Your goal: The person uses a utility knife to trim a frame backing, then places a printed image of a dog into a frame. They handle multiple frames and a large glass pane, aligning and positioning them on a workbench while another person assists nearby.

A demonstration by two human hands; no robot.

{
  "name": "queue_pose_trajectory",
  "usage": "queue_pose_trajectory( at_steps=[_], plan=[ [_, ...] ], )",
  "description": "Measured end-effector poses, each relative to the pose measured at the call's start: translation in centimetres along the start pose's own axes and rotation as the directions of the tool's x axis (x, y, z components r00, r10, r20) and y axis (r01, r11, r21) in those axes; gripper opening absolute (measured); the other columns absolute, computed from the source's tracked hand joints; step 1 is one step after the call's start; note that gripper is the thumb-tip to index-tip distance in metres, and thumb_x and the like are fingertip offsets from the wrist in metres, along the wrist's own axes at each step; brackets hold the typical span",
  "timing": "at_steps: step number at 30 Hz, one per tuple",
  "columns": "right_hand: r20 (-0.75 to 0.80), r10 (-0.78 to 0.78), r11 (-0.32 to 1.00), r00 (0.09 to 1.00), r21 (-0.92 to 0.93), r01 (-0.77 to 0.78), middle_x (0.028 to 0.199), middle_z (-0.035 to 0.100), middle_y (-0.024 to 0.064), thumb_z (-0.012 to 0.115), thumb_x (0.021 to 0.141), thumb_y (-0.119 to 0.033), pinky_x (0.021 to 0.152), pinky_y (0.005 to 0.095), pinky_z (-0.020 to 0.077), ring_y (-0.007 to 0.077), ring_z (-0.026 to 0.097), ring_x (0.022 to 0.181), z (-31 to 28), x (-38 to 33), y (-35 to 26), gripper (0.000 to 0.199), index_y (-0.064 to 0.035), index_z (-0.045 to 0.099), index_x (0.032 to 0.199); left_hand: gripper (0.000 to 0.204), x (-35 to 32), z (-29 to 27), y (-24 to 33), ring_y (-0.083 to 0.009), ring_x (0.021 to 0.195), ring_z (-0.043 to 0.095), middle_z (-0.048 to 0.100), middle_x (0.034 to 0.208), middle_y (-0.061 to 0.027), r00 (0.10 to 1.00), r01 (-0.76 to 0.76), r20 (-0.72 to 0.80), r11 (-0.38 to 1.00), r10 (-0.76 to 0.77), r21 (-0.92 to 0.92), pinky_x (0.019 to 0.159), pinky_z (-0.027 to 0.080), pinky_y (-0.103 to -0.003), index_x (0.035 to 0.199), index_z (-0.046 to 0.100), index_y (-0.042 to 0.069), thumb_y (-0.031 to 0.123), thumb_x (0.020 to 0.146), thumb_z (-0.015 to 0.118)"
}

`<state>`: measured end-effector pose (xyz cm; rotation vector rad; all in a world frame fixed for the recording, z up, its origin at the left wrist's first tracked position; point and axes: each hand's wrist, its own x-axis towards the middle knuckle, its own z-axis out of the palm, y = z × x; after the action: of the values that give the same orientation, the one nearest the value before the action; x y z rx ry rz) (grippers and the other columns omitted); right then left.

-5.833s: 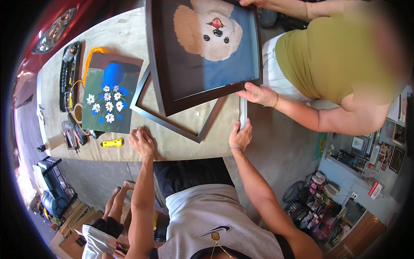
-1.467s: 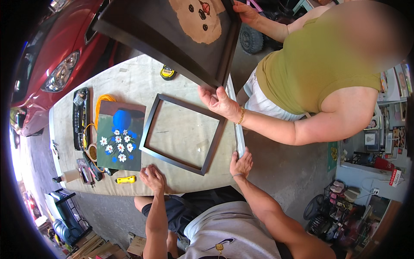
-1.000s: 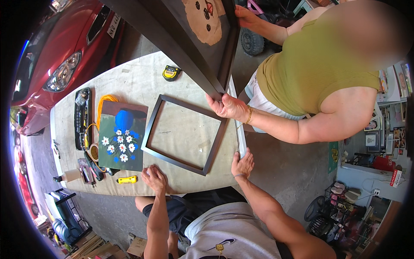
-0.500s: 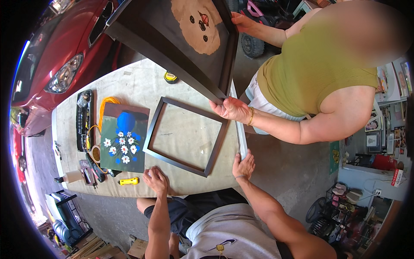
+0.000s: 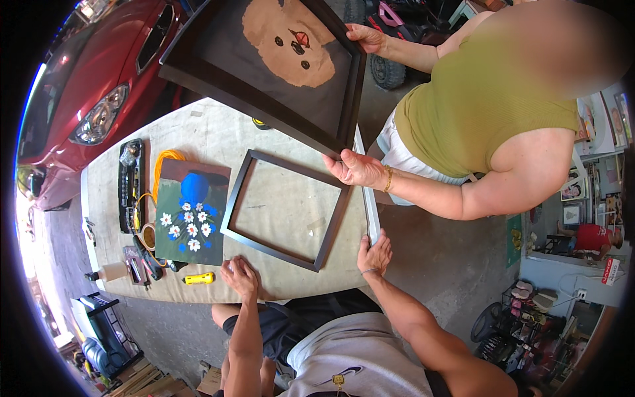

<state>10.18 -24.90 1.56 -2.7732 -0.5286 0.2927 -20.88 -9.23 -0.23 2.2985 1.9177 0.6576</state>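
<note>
While a black frame (image 5: 271,253) lies on the desk (image 5: 198,135), the left hand (image 5: 240,276) and right hand (image 5: 375,254) just lean at the desk's edge. Both grips look loose and empty.

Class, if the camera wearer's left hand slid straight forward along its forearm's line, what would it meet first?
The left hand would probably meet the near edge of the dark, rectangular picture frame lying ahead; the hand's curl leaves the exact line uncertain.

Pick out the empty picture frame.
The dark frame lying flat on the table: the table shows through its opening. The other frame, held up in the co-worker's hands, contains a dog picture.
</note>
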Motion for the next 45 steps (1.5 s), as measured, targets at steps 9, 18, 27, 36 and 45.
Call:
queue_pose_trajectory(
  at_steps=[9, 18, 27, 36, 45],
  plan=[
    [-0.023, -0.009, 1.000, 1.000, -0.004, 0.009, 0.113, 0.050, 0.0187, 0.050, 0.087, -0.043, 0.092, 0.0485, 0.0371, 0.0353, 0.049, 0.110, 0.16, -0.01, 0.13, 0.062, -0.0039, 0.038, 0.133, 0.019, 0.02, -0.05, 0.26, -0.0360, 0.101, 0.050, 0.051, 0.108, -0.0178, 1.000, -0.006, -0.021, 1.000, 0.006, -0.006, 0.086, 0.039, -0.047, 0.101, 0.062, 0.009, 0.012, 0.083, 0.057],
    [-0.043, -0.022, 1.000, 0.999, -0.011, 0.021, 0.112, 0.051, 0.0183, 0.050, 0.088, -0.042, 0.091, 0.0482, 0.0374, 0.0351, 0.049, 0.109, 0.13, -0.11, 0.04, 0.060, -0.0039, 0.039, 0.133, 0.017, 0.03, -0.16, 0.30, -0.0345, 0.099, 0.050, 0.052, 0.108, -0.0158, 1.000, -0.015, -0.025, 1.000, 0.015, -0.010, 0.085, 0.039, -0.046, 0.100, 0.062, 0.010, 0.013, 0.084, 0.056],
    [-0.031, -0.021, 1.000, 0.999, 0.000, 0.021, 0.113, 0.051, 0.0184, 0.049, 0.088, -0.043, 0.091, 0.0481, 0.0374, 0.0354, 0.049, 0.109, -0.10, 0.02, 0.10, 0.061, -0.0038, 0.038, 0.133, 0.020, 0.03, -0.02, 0.28, -0.0339, 0.098, 0.050, 0.052, 0.107, -0.0157, 0.999, -0.024, -0.039, 1.000, 0.024, -0.015, 0.085, 0.039, -0.046, 0.101, 0.062, 0.010, 0.012, 0.082, 0.056],
    [-0.031, -0.027, 1.000, 0.999, 0.001, 0.027, 0.114, 0.051, 0.0186, 0.050, 0.088, -0.042, 0.091, 0.0483, 0.0373, 0.0352, 0.049, 0.109, -0.14, 0.03, 0.02, 0.060, -0.0039, 0.038, 0.133, 0.022, -0.03, 0.04, 0.10, -0.0343, 0.099, 0.050, 0.052, 0.108, -0.0159, 1.000, -0.002, -0.019, 1.000, 0.002, -0.008, 0.086, 0.039, -0.047, 0.102, 0.062, 0.011, 0.012, 0.081, 0.057],
    [-0.019, -0.020, 1.000, 1.000, -0.007, 0.020, 0.115, 0.051, 0.0188, 0.049, 0.089, -0.042, 0.090, 0.0490, 0.0374, 0.0357, 0.049, 0.109, 0.11, -0.03, 0.14, 0.060, -0.0039, 0.037, 0.133, 0.019, 0.08, -0.10, 0.25, -0.0342, 0.099, 0.050, 0.052, 0.107, -0.0154, 1.000, 0.004, -0.003, 1.000, -0.004, -0.013, 0.086, 0.039, -0.046, 0.102, 0.062, 0.012, 0.012, 0.084, 0.057]
  ],
)
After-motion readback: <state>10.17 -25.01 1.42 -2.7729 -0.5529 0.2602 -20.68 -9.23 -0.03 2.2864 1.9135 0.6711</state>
